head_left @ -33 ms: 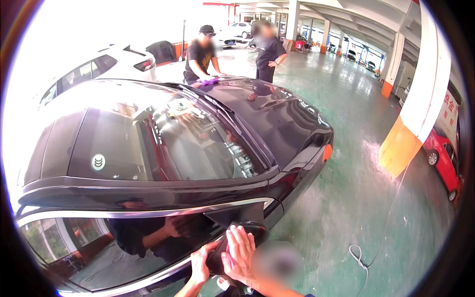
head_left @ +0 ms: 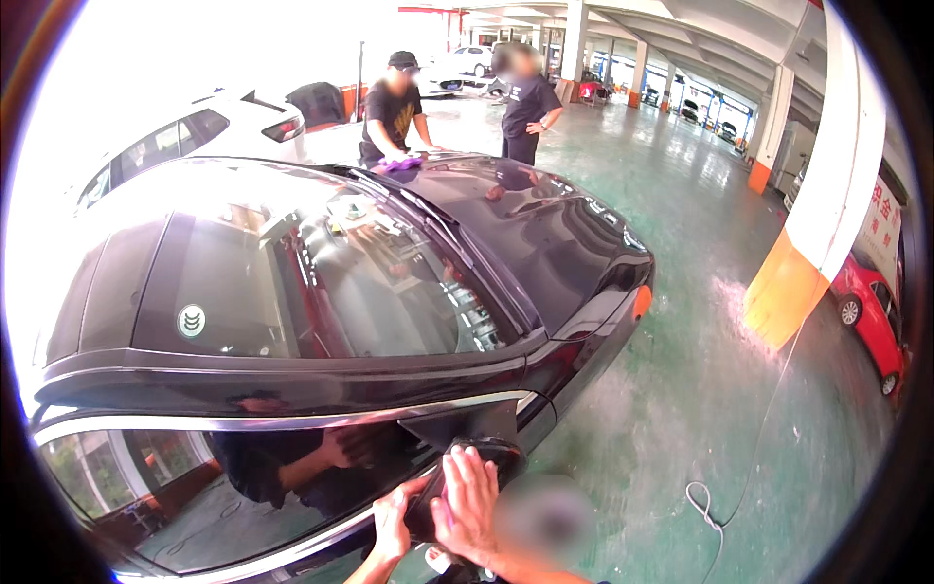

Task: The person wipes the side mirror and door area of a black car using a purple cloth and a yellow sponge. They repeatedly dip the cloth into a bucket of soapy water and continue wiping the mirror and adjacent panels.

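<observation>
We count one left hand (head_left: pixel 391 523), one right hand (head_left: pixel 470 503), one side mirror (head_left: pixel 504 456), one black car (head_left: pixel 321 378), one round sticker (head_left: pixel 192 321), one purple cloth (head_left: pixel 401 164) on the hood (head_left: pixel 545 234), two standing people (head_left: pixel 392 117), one near white car (head_left: pixel 209 136), one red car (head_left: pixel 869 311) at right, one looped cable (head_left: pixel 718 527).

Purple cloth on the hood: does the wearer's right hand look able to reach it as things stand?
Probably not: the right hand is at the side mirror, the windshield lies between, and a co-worker's hand appears to be on the purple cloth.

Green floor (head_left: pixel 632 419), orange-white pillar (head_left: pixel 822 224), apparently daylight (head_left: pixel 224 49)
</observation>
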Action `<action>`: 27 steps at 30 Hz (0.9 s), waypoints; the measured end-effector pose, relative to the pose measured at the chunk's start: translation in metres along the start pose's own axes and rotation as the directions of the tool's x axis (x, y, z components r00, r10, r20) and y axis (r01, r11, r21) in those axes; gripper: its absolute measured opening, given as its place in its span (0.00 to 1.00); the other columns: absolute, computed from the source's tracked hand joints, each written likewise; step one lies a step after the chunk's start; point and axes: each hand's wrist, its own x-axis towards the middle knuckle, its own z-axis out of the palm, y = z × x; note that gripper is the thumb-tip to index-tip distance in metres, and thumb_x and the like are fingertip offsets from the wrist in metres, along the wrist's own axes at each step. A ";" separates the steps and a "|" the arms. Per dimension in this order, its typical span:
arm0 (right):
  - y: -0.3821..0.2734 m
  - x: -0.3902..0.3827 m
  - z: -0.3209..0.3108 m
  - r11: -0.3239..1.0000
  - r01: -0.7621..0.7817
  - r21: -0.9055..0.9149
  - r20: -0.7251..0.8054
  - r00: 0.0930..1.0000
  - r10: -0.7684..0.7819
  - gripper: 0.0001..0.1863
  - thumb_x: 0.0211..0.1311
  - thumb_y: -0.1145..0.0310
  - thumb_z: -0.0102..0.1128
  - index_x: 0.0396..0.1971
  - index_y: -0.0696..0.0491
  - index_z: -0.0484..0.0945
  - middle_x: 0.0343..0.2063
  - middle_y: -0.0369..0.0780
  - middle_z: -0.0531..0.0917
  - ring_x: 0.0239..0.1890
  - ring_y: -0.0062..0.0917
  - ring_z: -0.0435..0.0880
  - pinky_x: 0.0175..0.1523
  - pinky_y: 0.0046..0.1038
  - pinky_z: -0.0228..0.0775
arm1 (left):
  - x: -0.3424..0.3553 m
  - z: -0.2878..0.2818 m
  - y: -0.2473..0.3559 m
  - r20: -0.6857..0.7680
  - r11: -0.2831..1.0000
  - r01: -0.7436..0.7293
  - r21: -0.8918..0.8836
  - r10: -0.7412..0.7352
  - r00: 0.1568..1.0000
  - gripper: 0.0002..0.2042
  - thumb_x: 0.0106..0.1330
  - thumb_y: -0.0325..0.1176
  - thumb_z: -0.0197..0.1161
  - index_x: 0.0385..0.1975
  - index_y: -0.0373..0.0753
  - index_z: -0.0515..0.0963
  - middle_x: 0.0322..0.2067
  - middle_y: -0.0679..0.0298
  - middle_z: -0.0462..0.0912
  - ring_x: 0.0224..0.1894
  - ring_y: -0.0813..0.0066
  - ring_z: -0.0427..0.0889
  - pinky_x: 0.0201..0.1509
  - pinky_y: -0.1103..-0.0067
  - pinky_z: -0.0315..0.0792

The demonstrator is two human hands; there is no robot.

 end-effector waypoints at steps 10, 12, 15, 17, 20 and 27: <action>-0.001 0.005 -0.006 0.998 -0.066 -0.007 0.008 0.998 0.066 0.34 0.68 0.58 0.60 0.70 0.60 0.72 0.74 0.50 0.68 0.76 0.44 0.67 0.78 0.52 0.51 | 0.002 0.012 0.011 -0.026 0.963 -0.150 0.222 0.160 0.987 0.33 0.81 0.53 0.42 0.53 0.23 0.82 0.45 0.47 0.89 0.48 0.59 0.87 0.58 0.68 0.76; -0.005 -0.021 0.000 0.999 0.028 -0.029 0.010 1.000 -0.028 0.35 0.70 0.56 0.58 0.71 0.61 0.69 0.73 0.51 0.69 0.77 0.48 0.64 0.78 0.56 0.50 | 0.001 0.016 0.005 -0.021 0.942 -0.198 0.272 0.212 0.977 0.34 0.80 0.54 0.40 0.54 0.25 0.82 0.44 0.47 0.89 0.47 0.60 0.87 0.57 0.68 0.77; 0.009 -0.009 -0.002 1.000 0.021 0.013 0.010 1.000 -0.021 0.37 0.68 0.56 0.60 0.72 0.61 0.67 0.73 0.52 0.68 0.76 0.49 0.65 0.77 0.55 0.52 | 0.001 0.010 0.010 -0.060 0.993 -0.030 0.112 0.037 0.998 0.37 0.82 0.57 0.35 0.53 0.25 0.83 0.45 0.51 0.90 0.48 0.62 0.87 0.61 0.67 0.75; 0.004 0.013 -0.010 0.997 -0.040 0.062 0.034 0.999 0.038 0.38 0.67 0.56 0.62 0.72 0.62 0.66 0.73 0.54 0.67 0.76 0.51 0.65 0.77 0.57 0.52 | -0.005 -0.004 -0.002 -0.114 0.996 0.039 0.077 -0.030 0.993 0.41 0.80 0.63 0.35 0.52 0.26 0.84 0.46 0.50 0.90 0.48 0.63 0.87 0.60 0.68 0.75; 0.008 -0.048 0.033 0.977 0.162 -0.135 -0.175 0.967 -0.185 0.34 0.64 0.58 0.65 0.67 0.61 0.75 0.70 0.52 0.74 0.73 0.46 0.72 0.75 0.54 0.56 | -0.005 0.009 -0.026 -0.147 1.000 0.004 -0.030 -0.008 0.989 0.40 0.80 0.62 0.35 0.52 0.29 0.86 0.47 0.50 0.90 0.50 0.63 0.87 0.62 0.67 0.76; 0.001 -0.014 -0.002 0.999 0.020 0.035 0.015 1.000 -0.021 0.37 0.65 0.59 0.64 0.71 0.61 0.69 0.73 0.49 0.71 0.76 0.43 0.67 0.77 0.52 0.53 | 0.002 0.003 -0.004 -0.039 0.992 -0.049 0.118 0.054 0.998 0.37 0.80 0.58 0.38 0.52 0.28 0.85 0.48 0.51 0.89 0.51 0.62 0.86 0.61 0.67 0.75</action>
